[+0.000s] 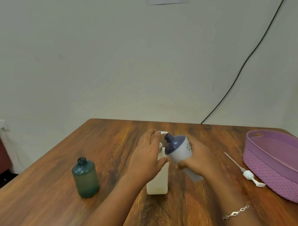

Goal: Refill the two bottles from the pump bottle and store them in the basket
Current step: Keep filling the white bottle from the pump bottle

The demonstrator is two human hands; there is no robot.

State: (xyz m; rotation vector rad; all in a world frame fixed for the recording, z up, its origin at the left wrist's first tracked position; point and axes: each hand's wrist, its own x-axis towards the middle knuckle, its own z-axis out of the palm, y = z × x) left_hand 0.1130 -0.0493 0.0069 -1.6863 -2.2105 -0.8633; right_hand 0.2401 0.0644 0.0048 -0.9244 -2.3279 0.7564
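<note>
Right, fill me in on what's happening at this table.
A person is refilling a bottle. The left hand rests on the head of the white pump bottle, while the right hand grips the blue-and-white bottle, tilted with its open neck at the spout. The green bottle stands uncapped to the left. A loose pump lies beside the purple basket, where no bottle shows.

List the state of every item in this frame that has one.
Pump bottle: upright, top under the left grip.
Blue-and-white bottle: uncapped, tilted, neck at the pump bottle's spout.
Green bottle: upright, uncapped, standing apart.
Loose pump: lying flat beside the basket.
Basket: nothing visible inside.
Left grip: fingers straight over the pump bottle's top.
Right grip: curled round the blue-and-white bottle.
</note>
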